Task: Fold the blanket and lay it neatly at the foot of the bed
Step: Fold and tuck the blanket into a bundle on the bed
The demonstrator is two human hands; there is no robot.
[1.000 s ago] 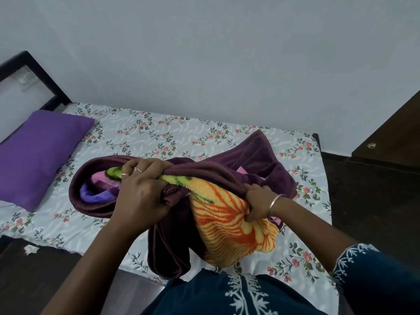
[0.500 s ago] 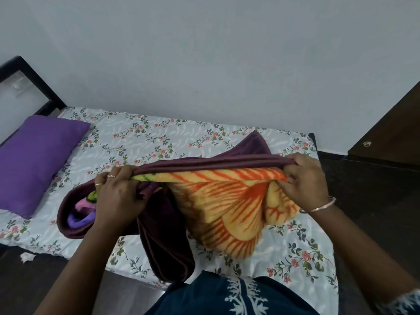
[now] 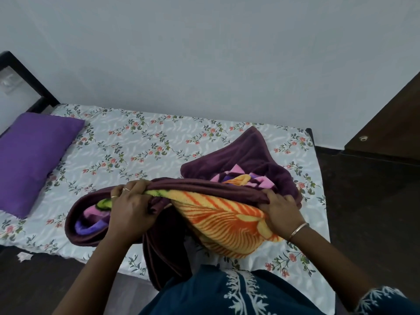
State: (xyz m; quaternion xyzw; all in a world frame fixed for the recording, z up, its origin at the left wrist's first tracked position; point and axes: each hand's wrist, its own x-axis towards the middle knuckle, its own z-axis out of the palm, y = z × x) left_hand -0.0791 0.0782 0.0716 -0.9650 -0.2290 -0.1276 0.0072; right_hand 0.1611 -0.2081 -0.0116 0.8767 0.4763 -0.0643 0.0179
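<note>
From the head view, the person is standing at the side of the bed (image 3: 159, 142), bunching a blanket (image 3: 218, 214) over the flowered sheet. The left hand (image 3: 129, 208) is gripping the blanket's maroon edge, fingers closed around it. The right hand (image 3: 280, 210) is clutching the same edge farther along, beside the orange and yellow print. A purple pillow (image 3: 34, 160) is lying at the left end.

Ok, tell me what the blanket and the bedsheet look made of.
Blanket: looks like thick plush fleece, matte; fuzzy nap along the maroon edge and soft, bulky folds suggest it. Bedsheet: seems a thin, smooth woven cloth, perhaps satin-like polyester; it lies flat with a faint sheen over its printed flowers.
</note>
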